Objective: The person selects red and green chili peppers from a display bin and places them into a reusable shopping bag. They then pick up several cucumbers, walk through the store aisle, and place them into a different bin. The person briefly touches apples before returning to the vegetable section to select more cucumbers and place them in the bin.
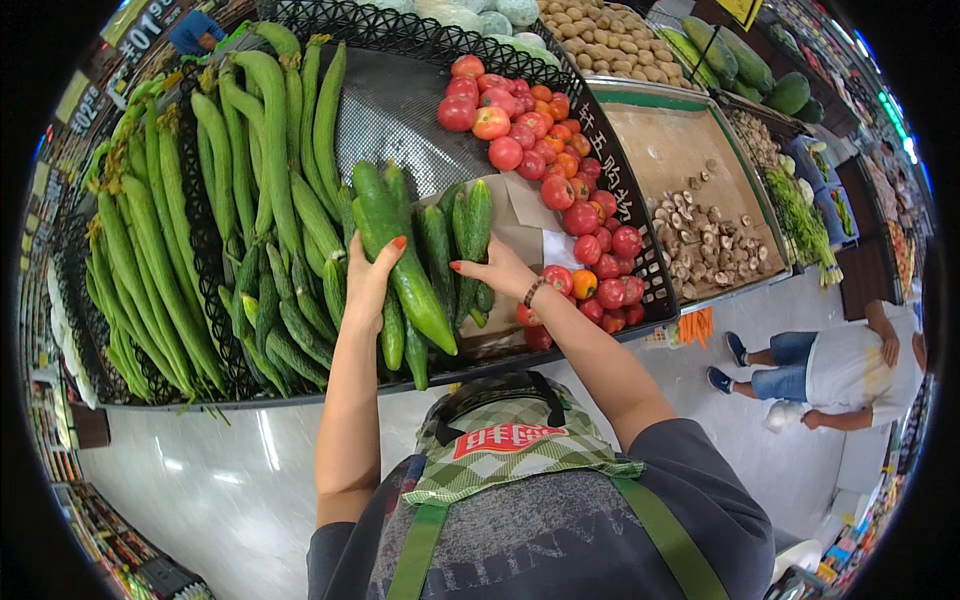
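Note:
My left hand (371, 277) grips a group of cucumbers from its left side, its thumb over a thick smooth cucumber (405, 259). At the group's right side my right hand (506, 271) holds slimmer, bumpy cucumbers (474, 225), thumb across them. Several cucumbers lie between the two hands; my fingers beneath them are hidden. Under and beside the right hand is brown cardboard (517, 202). Small dark cucumbers (300, 352) lie in a heap left of my left hand. Red tomatoes (581, 217) are piled to the right of my right hand.
Long ridged gourds (270, 142) fill the left side, split by a black plastic divider (206, 247). Beyond the black crate wall (607, 150) are mushrooms (709, 240) and potatoes (607, 41). A person (847, 360) stands at right. A checked apron (517, 427) covers my front.

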### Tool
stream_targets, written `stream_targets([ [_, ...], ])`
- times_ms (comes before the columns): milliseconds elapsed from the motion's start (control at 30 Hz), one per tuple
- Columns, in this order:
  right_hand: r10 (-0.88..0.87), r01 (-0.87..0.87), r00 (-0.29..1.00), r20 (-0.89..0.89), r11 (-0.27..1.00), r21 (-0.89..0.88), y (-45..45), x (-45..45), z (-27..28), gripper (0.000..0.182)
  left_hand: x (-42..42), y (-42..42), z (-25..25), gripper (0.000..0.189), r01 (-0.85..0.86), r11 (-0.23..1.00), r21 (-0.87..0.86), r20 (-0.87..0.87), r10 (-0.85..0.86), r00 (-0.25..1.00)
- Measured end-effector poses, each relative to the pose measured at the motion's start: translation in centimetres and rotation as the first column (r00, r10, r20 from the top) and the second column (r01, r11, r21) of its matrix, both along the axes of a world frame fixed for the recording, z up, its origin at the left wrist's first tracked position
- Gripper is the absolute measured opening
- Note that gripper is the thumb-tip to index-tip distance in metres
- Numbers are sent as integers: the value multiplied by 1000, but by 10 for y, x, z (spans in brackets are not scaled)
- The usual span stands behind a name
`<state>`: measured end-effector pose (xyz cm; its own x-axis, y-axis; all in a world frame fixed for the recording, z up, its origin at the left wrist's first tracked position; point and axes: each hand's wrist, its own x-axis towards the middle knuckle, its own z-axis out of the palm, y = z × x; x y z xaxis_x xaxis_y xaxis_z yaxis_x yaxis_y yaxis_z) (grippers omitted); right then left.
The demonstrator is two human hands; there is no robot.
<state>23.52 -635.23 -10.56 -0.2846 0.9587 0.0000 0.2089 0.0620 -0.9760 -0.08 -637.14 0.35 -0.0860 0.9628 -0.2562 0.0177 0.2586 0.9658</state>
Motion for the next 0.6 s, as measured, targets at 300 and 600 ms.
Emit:
stream_targets([
  [300,-309,215,783,539,949,231,-51,-45,34,91,-35,13,-2,111,15,975,224,-285,51,957],
  [600,-455,313,763,459,882,353,-49,-53,23,76,17,-10,-42,113,44,924,380,-637,227,736],
])
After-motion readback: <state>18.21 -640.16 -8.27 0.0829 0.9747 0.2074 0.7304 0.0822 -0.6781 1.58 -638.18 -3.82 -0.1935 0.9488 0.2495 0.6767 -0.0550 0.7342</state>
